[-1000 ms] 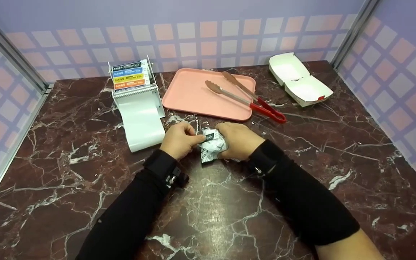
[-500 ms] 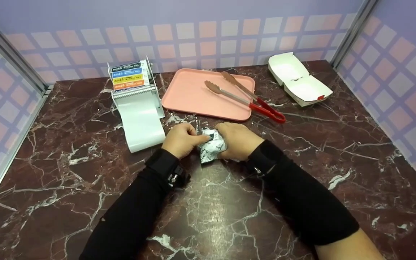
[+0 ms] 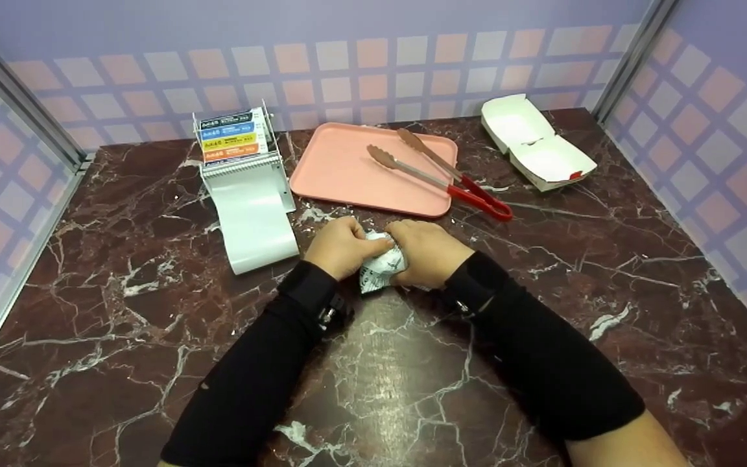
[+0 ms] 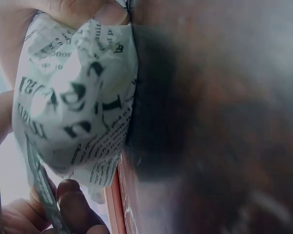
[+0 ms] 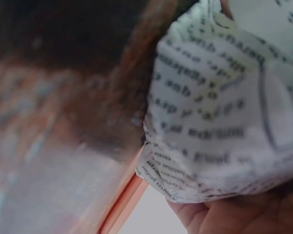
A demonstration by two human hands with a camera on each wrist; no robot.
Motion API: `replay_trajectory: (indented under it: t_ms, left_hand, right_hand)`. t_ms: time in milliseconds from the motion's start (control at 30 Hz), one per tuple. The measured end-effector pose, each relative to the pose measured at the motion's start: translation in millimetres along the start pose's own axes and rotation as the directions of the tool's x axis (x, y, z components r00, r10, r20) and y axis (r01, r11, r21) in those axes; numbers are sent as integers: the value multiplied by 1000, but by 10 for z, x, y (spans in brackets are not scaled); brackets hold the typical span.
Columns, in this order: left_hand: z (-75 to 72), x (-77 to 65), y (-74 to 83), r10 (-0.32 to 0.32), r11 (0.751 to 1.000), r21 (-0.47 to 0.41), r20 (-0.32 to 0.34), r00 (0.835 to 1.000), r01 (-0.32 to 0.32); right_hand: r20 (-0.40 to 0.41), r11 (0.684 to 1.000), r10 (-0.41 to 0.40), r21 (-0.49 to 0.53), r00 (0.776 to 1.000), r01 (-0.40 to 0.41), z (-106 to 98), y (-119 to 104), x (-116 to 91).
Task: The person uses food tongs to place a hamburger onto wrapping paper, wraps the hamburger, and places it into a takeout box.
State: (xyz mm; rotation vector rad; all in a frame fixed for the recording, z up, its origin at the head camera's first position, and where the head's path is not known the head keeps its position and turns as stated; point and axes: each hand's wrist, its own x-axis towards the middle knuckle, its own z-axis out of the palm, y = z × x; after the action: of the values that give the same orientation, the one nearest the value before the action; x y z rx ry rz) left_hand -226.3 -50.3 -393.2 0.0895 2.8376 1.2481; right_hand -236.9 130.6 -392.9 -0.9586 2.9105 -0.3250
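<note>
A small parcel wrapped in crumpled printed paper (image 3: 380,267) sits between both hands at the middle of the table. My right hand (image 3: 428,253) grips it from the right side; its thumb shows at the top of the left wrist view. From the left, my left hand (image 3: 341,246) reaches over the parcel with its thumb across the top. Between its fingers in the left wrist view runs a narrow label strip (image 4: 45,192), its far end against the paper. The head view hides this strip. Only paper and part of the right hand (image 5: 244,214) show in the right wrist view.
Behind the hands lies a pink tray (image 3: 338,159), with red-handled tongs (image 3: 477,198) across its right side. At left stands a label dispenser (image 3: 234,139) with a white sheet (image 3: 253,227) hanging forward. An open carton box (image 3: 539,146) stands at back right.
My left hand has moved right, its thumb sliding farther over the parcel and covering the dark label that showed there before. The right hand keeps its place on the parcel.
</note>
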Motion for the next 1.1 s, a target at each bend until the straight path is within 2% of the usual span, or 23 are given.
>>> replay_trajectory:
  t_ms: [233,400,467,700,900,1100]
  left_hand:
    - [-5,-3,-11,-1,1000,20,-18,1000,1]
    - [-57,-37,-43,67,993,97,-58,996,-61]
    - [-76,-58,-44,89,988,129,-46,995,-82]
    - [-93,-131,-18,102,971,213,23,995,-105]
    - [-70,-141,-5,88,980,176,32,996,-92]
    - [-39,-153,2,71,991,117,13,997,-72]
  right_hand:
    - [-8,1000,-2,12,1000,2,5,-6,-4]
    - [-15,1000,5,14,1000,-5,5,-9,-2]
    - [-18,1000,9,13,1000,-8,3,-8,-1]
    - [-31,1000,-5,14,1000,6,2,8,-6]
    - [-30,997,-7,71,1000,10,1,24,-11]
    - [-32,993,-11,114,999,14,-8,36,-12]
